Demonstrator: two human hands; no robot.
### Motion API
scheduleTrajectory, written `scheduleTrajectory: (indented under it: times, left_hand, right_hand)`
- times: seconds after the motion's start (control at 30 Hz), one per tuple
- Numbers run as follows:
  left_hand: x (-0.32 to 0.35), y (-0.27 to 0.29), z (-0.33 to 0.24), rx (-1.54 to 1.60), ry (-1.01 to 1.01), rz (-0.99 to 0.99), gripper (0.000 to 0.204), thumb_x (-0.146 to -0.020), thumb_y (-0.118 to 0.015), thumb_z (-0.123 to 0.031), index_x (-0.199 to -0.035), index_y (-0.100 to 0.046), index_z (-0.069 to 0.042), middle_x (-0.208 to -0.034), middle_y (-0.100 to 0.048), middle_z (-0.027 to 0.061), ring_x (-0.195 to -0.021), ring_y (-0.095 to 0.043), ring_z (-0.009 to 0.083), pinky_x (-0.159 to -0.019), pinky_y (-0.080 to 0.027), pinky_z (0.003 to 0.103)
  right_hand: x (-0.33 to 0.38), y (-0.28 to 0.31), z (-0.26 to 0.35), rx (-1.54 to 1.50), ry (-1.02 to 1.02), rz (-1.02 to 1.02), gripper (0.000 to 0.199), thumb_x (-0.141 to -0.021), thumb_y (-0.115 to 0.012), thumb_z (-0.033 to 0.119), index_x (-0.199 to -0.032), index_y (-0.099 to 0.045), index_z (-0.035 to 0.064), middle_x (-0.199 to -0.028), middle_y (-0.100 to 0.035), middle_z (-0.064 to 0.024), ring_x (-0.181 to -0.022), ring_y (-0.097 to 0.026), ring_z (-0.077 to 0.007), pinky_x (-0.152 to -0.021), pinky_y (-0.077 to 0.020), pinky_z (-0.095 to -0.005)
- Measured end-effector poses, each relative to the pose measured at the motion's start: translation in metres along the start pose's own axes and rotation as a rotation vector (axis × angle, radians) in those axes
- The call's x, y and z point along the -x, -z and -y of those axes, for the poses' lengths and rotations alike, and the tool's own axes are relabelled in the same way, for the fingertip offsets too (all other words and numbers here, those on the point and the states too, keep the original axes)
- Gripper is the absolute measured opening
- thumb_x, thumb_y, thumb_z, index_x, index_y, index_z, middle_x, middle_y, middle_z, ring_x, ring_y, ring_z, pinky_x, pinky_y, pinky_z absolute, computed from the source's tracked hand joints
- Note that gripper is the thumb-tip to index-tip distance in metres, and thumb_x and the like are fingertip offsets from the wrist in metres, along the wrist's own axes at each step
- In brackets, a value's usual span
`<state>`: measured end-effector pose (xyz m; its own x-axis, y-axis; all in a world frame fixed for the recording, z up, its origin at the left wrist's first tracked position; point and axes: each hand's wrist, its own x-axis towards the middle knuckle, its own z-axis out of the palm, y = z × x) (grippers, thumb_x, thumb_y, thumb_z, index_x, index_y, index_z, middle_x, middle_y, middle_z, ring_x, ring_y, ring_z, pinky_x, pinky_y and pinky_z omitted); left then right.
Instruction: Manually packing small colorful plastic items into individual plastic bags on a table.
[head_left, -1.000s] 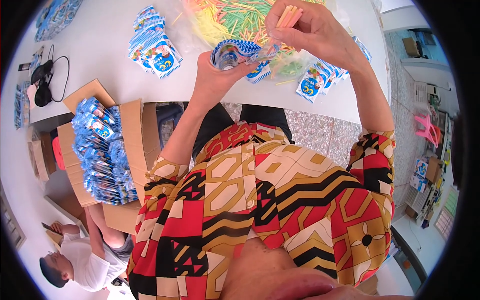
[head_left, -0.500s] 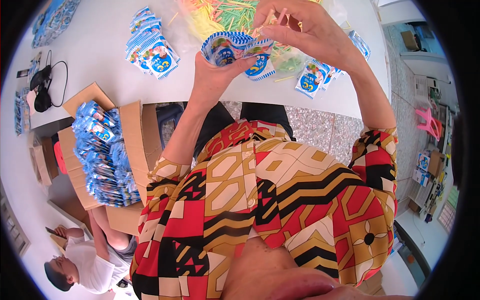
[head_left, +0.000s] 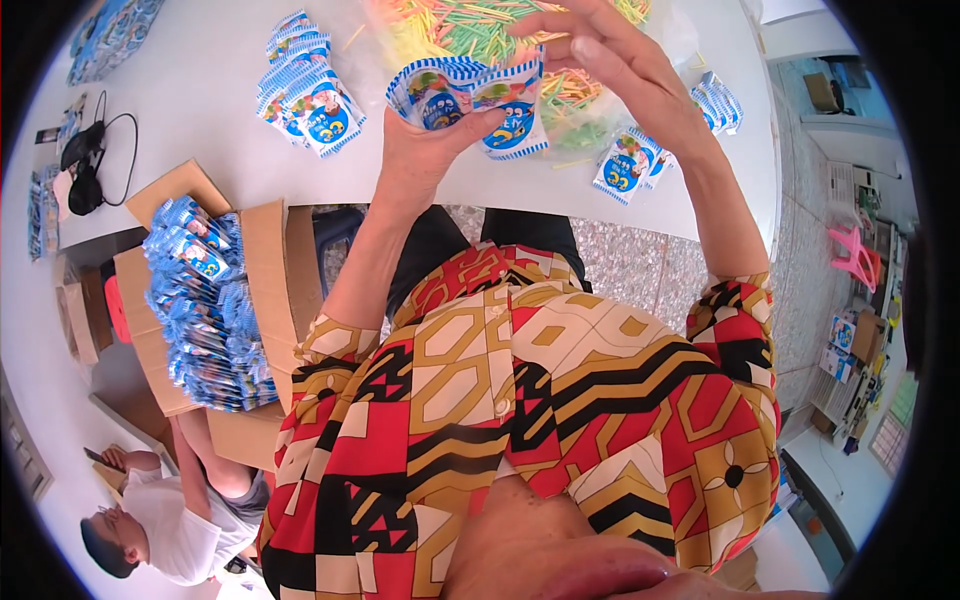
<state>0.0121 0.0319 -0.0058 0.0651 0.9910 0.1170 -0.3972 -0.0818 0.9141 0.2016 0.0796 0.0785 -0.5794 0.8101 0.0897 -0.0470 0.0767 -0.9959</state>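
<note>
My left hand [head_left: 425, 150] is closed round a fanned bunch of small packets [head_left: 512, 118] with blue-and-white striped edges, its thumb pressed on the front one. The front packet stands a little apart from the others. Just to the right, my right hand [head_left: 632, 75] is raised with its fingers apart, close to that packet's top edge, and nothing shows between them. Behind both hands lies a heap of thin yellow, green, pink and orange sticks [head_left: 475, 30] on clear plastic.
Similar packets lie in a fanned pile [head_left: 318, 105] on the left of the white table [head_left: 220, 130] and in a small pile [head_left: 625, 165] on the right. A cardboard box [head_left: 270, 270] full of filled packets stands at lower left. A black corded object [head_left: 85, 165] lies far left. Someone sits beyond the box.
The sticks pinched in my right hand are no longer seen there, and its fingers have spread. The front packet now stands taller and more apart from the bunch.
</note>
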Motion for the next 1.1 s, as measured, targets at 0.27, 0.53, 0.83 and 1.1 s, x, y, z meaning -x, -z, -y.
scheduleTrajectory:
  times: [0.27, 0.53, 0.83, 1.1]
  left_hand:
    - [0.006, 0.006, 0.0, 0.009, 0.035, -0.019, 0.031, -0.074, -0.073, -0.002, -0.102, -0.06, -0.001, -0.095, -0.067, 0.0072, -0.083, -0.063, 0.0115, -0.075, -0.051, 0.027]
    - [0.04, 0.054, -0.01, 0.127, 0.216, -0.154, 0.027, -0.082, -0.065, -0.007, -0.106, -0.057, 0.003, -0.089, -0.065, 0.0116, -0.072, -0.062, 0.0147, -0.067, -0.051, 0.028]
    - [0.092, 0.086, -0.019, 0.149, 0.268, -0.472, 0.025, -0.086, -0.061, -0.011, -0.106, -0.056, 0.003, -0.089, -0.066, 0.0133, -0.077, -0.066, 0.0194, -0.069, -0.055, 0.032]
    - [0.084, 0.09, -0.021, 0.095, 0.213, -0.543, 0.023, -0.084, -0.064, -0.012, -0.099, -0.058, 0.004, -0.084, -0.067, 0.0141, -0.076, -0.067, 0.0212, -0.07, -0.055, 0.033]
  right_hand:
    - [0.004, 0.008, -0.048, 0.306, 0.167, 0.035, 0.018, -0.09, -0.057, 0.007, -0.105, -0.063, 0.0017, -0.089, -0.065, -0.0023, -0.084, -0.06, -0.008, -0.075, -0.0472, -0.0198]
    - [-0.031, -0.013, -0.087, 0.303, 0.159, -0.126, 0.014, -0.092, -0.053, 0.008, -0.099, -0.059, -0.0028, -0.086, -0.065, -0.004, -0.076, -0.058, -0.007, -0.07, -0.0464, -0.0218]
    - [-0.115, -0.113, -0.171, 0.09, 0.088, 0.01, 0.015, -0.091, -0.053, 0.013, -0.096, -0.057, -0.0009, -0.083, -0.064, -0.0048, -0.077, -0.057, -0.0081, -0.069, -0.0458, -0.0224]
    - [-0.147, -0.139, -0.197, 0.288, 0.073, -0.195, 0.022, -0.089, -0.057, 0.019, -0.101, -0.06, 0.0014, -0.084, -0.064, -0.0043, -0.078, -0.058, -0.0096, -0.068, -0.0464, -0.0232]
